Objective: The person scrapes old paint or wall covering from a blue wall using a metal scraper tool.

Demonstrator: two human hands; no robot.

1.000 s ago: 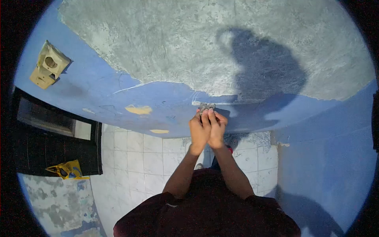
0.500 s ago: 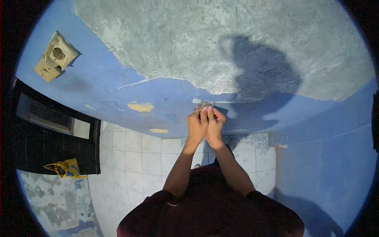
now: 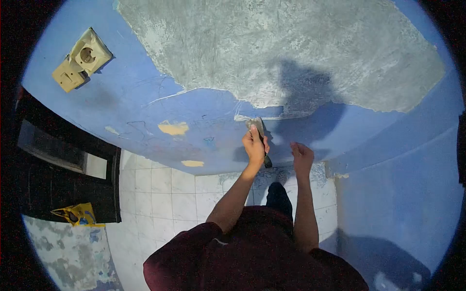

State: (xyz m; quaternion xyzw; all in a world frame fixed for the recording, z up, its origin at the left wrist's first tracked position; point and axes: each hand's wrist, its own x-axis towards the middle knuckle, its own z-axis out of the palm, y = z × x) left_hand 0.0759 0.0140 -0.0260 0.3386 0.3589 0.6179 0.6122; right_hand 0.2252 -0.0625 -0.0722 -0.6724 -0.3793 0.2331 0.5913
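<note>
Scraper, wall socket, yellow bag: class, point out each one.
Scraper (image 3: pixel 257 123): head view, on its blade.
Wall socket (image 3: pixel 88 55): head view, on its round recess.
Yellow bag (image 3: pixel 81 211): head view, on its middle.

A scraper (image 3: pixel 260 126), its flat blade a dull grey and its handle dark, slants at a blue wall (image 3: pixel 221 114), blade far and handle near, just beside a whitish scraped line (image 3: pixel 240 118).

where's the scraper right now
In the head view, the scraper is near the picture's centre, in the left hand, just below the bare grey patch on the blue wall.
</note>
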